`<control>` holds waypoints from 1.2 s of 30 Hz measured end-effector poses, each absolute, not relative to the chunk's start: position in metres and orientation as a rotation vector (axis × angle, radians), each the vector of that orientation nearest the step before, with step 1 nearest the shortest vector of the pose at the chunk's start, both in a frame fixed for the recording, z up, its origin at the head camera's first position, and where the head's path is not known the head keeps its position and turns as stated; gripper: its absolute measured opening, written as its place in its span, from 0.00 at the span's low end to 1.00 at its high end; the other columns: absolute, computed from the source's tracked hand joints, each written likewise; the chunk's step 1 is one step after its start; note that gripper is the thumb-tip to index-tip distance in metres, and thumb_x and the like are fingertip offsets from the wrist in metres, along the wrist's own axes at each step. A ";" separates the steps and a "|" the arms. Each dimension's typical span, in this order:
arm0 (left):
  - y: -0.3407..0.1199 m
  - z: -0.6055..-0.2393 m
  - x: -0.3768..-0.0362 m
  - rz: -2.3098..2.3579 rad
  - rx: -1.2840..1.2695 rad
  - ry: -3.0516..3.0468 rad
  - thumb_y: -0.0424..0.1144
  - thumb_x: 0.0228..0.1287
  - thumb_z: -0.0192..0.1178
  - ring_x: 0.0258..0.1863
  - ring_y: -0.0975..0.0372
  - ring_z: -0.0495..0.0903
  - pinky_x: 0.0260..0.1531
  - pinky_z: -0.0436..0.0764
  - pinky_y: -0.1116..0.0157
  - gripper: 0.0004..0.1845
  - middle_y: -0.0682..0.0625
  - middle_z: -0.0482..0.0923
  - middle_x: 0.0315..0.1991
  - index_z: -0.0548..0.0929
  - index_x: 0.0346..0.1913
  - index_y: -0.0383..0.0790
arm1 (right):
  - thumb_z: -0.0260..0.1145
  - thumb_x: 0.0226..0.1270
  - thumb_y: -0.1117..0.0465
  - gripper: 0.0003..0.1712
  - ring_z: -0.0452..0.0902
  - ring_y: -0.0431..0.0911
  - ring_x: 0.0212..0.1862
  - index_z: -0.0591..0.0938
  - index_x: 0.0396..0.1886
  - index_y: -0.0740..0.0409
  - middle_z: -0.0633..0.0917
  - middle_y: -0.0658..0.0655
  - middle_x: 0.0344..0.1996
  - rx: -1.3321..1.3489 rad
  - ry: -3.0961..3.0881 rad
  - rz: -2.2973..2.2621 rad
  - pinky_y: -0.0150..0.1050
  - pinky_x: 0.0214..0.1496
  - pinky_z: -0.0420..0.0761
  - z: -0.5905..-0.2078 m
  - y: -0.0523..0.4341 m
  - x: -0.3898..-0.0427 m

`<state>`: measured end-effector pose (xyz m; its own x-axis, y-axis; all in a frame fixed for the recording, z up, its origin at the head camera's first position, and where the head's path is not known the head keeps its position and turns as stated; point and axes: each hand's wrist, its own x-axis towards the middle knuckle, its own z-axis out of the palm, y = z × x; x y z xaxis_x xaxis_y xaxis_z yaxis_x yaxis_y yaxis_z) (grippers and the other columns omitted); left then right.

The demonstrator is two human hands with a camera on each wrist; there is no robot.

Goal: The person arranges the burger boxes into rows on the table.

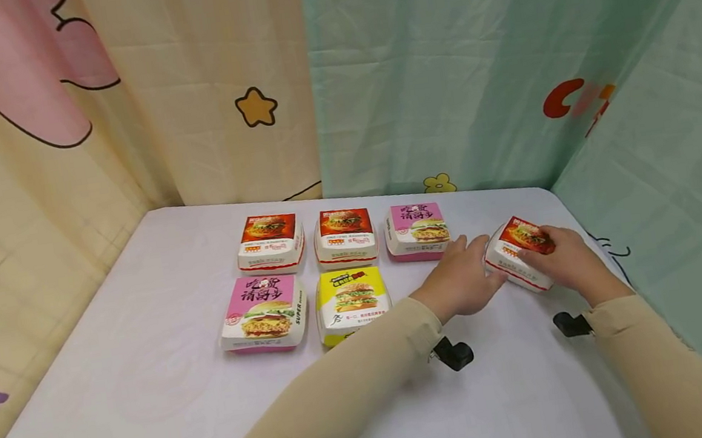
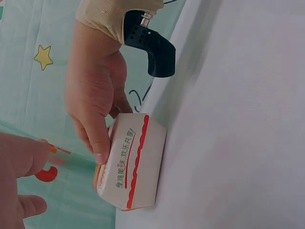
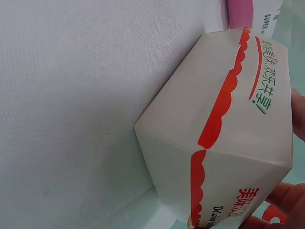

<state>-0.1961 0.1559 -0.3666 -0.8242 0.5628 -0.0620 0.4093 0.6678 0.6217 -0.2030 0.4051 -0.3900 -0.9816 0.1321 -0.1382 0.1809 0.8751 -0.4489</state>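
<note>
Sleeves: two tan sleeves are seen nearest the camera, reaching across the counter from its near edge.
Right hand: the right hand is curled over the red burger box, with the fingers laid on its lid and near side; the box is gripped.
Left hand: the left hand is held against the box's left side with fingers straight; no grip by this hand is shown.
Box place: the red burger box is found near the right edge of the counter, just right of the other boxes.
Box heading: the box is seen tilted, lid raised toward the left hand; one corner is pointed at the near edge. Its footprint is nearly square, so a long axis cannot be told.
Box look: white card walls, a wavy red band, green and red print on the sides, and a red lid with a burger picture.
Other boxes: two red boxes and a pink box are lined along the far row; a pink box and a yellow box are set in the near row.
Surface: a white cloth is spread over the counter.
Room: cartoon-printed curtains, cream and mint, are hung behind and to both sides.
</note>
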 end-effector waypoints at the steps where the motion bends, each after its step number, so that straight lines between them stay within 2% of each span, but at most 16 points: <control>1: 0.156 -0.368 -0.195 0.891 0.779 2.629 0.58 0.78 0.57 0.85 0.56 0.53 0.80 0.64 0.54 0.37 0.51 0.57 0.84 0.60 0.83 0.54 | 0.61 0.77 0.41 0.53 0.62 0.74 0.70 0.54 0.79 0.79 0.59 0.84 0.73 0.241 2.942 -0.731 0.72 0.71 0.69 -0.390 0.405 -0.203; 6: 0.158 -0.375 -0.190 0.882 0.736 2.599 0.59 0.77 0.57 0.85 0.56 0.53 0.79 0.65 0.54 0.39 0.50 0.54 0.85 0.58 0.84 0.56 | 0.64 0.76 0.41 0.55 0.60 0.75 0.71 0.52 0.81 0.75 0.58 0.84 0.74 0.271 2.918 -0.762 0.72 0.71 0.70 -0.391 0.403 -0.201; 14: 0.160 -0.386 -0.184 0.875 0.687 2.581 0.60 0.76 0.59 0.85 0.58 0.53 0.79 0.66 0.55 0.42 0.50 0.49 0.86 0.54 0.85 0.56 | 0.60 0.73 0.29 0.63 0.52 0.78 0.76 0.40 0.86 0.62 0.50 0.81 0.80 0.328 2.748 -0.871 0.75 0.73 0.65 -0.391 0.400 -0.196; 18: 0.159 -0.388 -0.181 0.912 0.651 2.565 0.59 0.75 0.60 0.85 0.56 0.53 0.79 0.66 0.54 0.44 0.48 0.48 0.86 0.53 0.86 0.55 | 0.63 0.70 0.29 0.65 0.52 0.78 0.76 0.42 0.87 0.60 0.50 0.80 0.80 0.274 2.715 -0.878 0.76 0.73 0.64 -0.389 0.394 -0.192; 26: 0.158 -0.392 -0.174 0.949 0.639 2.531 0.58 0.74 0.62 0.79 0.61 0.62 0.75 0.72 0.58 0.45 0.50 0.51 0.84 0.52 0.86 0.54 | 0.66 0.71 0.33 0.61 0.58 0.77 0.72 0.47 0.87 0.58 0.54 0.81 0.79 0.163 2.695 -0.845 0.76 0.67 0.70 -0.387 0.379 -0.182; 32: 0.155 -0.397 -0.169 0.970 0.587 2.480 0.57 0.76 0.60 0.82 0.58 0.60 0.76 0.70 0.54 0.43 0.50 0.41 0.88 0.53 0.85 0.56 | 0.68 0.71 0.36 0.57 0.62 0.73 0.70 0.52 0.86 0.55 0.57 0.79 0.79 0.077 2.679 -0.853 0.71 0.64 0.76 -0.388 0.369 -0.176; 36: 0.151 -0.402 -0.165 1.022 0.529 2.447 0.55 0.77 0.58 0.81 0.58 0.61 0.76 0.70 0.53 0.41 0.50 0.39 0.88 0.53 0.85 0.58 | 0.68 0.71 0.36 0.56 0.64 0.72 0.69 0.54 0.85 0.56 0.60 0.78 0.78 0.021 2.688 -0.843 0.70 0.63 0.77 -0.388 0.360 -0.171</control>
